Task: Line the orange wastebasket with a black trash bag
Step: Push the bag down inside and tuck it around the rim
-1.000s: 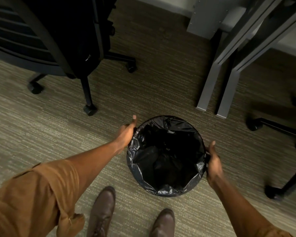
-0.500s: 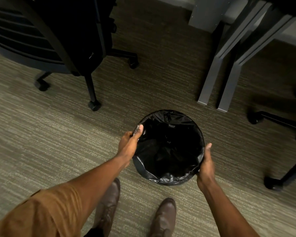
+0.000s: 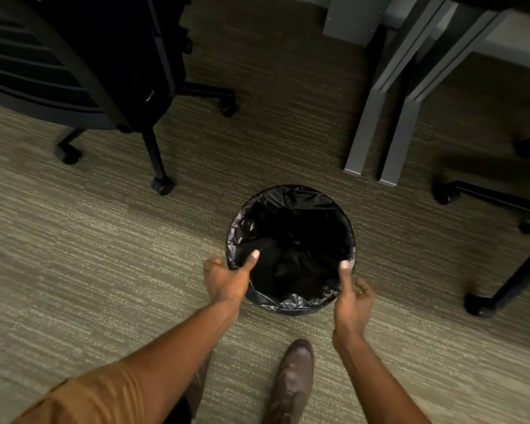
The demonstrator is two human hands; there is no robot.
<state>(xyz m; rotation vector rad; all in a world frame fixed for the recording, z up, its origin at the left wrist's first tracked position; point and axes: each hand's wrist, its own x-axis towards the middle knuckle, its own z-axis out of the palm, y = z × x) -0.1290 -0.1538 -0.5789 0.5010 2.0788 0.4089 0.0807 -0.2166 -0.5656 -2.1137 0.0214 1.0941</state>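
The wastebasket [image 3: 291,307] stands on the carpet [image 3: 104,255], in front of the brown shoe [image 3: 292,377]; the black trash bag [image 3: 288,240] is inside it and folded over the whole rim, so the orange wall is hidden; the left hand [image 3: 227,280] pinches the near-left rim, thumb inside; the right hand [image 3: 354,298] has its thumb on the near-right rim, the other fingers curled loose, not clamped; an office chair [image 3: 110,71] and grey desk legs [image 3: 377,117] are behind.

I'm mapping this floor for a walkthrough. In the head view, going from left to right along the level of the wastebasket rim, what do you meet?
Left hand → black trash bag lining the wastebasket → right hand → chair caster.
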